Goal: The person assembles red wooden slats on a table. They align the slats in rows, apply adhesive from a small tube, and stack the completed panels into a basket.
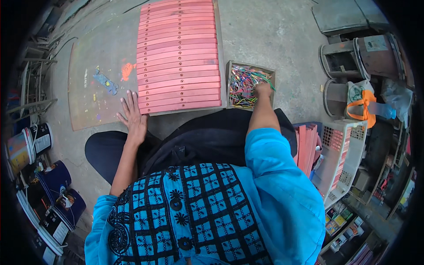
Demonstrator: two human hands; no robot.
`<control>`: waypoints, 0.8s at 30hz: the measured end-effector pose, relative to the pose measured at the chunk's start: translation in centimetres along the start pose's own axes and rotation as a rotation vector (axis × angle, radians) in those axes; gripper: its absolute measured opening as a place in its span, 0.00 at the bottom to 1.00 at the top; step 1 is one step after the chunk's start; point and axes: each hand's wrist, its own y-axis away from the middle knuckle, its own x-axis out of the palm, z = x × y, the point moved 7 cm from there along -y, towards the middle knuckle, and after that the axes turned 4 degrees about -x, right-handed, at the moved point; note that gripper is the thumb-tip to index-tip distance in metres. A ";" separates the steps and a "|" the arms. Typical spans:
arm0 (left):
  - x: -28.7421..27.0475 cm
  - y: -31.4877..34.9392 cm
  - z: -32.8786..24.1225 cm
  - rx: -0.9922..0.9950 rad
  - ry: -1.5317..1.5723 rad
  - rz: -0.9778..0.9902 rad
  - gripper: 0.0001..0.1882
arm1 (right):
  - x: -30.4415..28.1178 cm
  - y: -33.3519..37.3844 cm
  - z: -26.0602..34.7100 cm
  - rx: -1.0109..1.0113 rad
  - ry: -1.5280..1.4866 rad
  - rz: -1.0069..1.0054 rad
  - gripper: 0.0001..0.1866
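Two bare hands are in view, the left grip (136, 123) and the right grip (263, 90), well apart. The left grip is wide open and has hold of nothing: palm down, fingers fanned onto a grey board (106, 48), thumb close by the near left corner of the pink strips (198, 57). These strips lie side by side in a long row, running ahead and to the right of the left grip, each with a small dark mark near the middle. Ahead of that same grip, on the board, are an orange smear (127, 71) and a blue-grey patch (106, 83).

The right grip is down in a shallow tray (228, 84) among many thin coloured sticks (243, 84). Its fingers are mostly hidden, so I cannot tell how far it is open or whether it has hold of any stick; some green ones show just beside it. The tray rests on the floor (291, 66), right of the pink strips.

Behind and to the right of the right grip stands a white basket (342, 161), and farther right an orange bag (365, 108).
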 end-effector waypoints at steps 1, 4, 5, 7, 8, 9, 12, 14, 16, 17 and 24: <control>0.1 0.0 0.0 0.004 0.015 0.000 0.35 | 1.2 0.8 0.1 -0.002 0.000 0.013 0.16; 0.3 0.2 0.2 -0.013 0.012 0.008 0.35 | 3.1 4.6 0.9 0.136 -0.051 0.139 0.15; 0.4 0.2 0.4 -0.021 0.004 0.012 0.35 | 2.2 5.7 2.0 0.117 0.011 0.161 0.14; 0.5 0.0 0.3 -0.015 -0.011 0.013 0.35 | 2.0 6.0 2.4 0.132 0.101 0.135 0.14; 0.6 -0.2 0.2 -0.006 -0.017 0.013 0.35 | 2.2 5.9 2.2 0.131 0.098 0.139 0.14; 0.6 -0.2 0.4 -0.008 -0.022 0.013 0.35 | 2.4 6.0 2.1 0.109 0.115 0.143 0.14; 0.6 -0.3 0.3 -0.004 -0.027 0.010 0.35 | 3.2 5.5 1.7 0.073 0.155 0.134 0.13; -0.1 0.0 -0.1 0.002 0.021 0.019 0.35 | 3.0 5.5 1.9 0.078 0.207 0.095 0.13; 0.2 0.2 0.4 -0.010 0.001 0.008 0.35 | 2.8 4.2 1.4 0.098 0.156 0.156 0.13; 0.4 0.1 0.4 -0.001 -0.011 0.002 0.35 | 2.6 2.7 1.3 0.013 0.203 0.240 0.12; -0.1 0.0 -0.3 -0.009 0.059 -0.011 0.39 | -6.8 -1.3 1.0 -0.046 0.228 0.534 0.04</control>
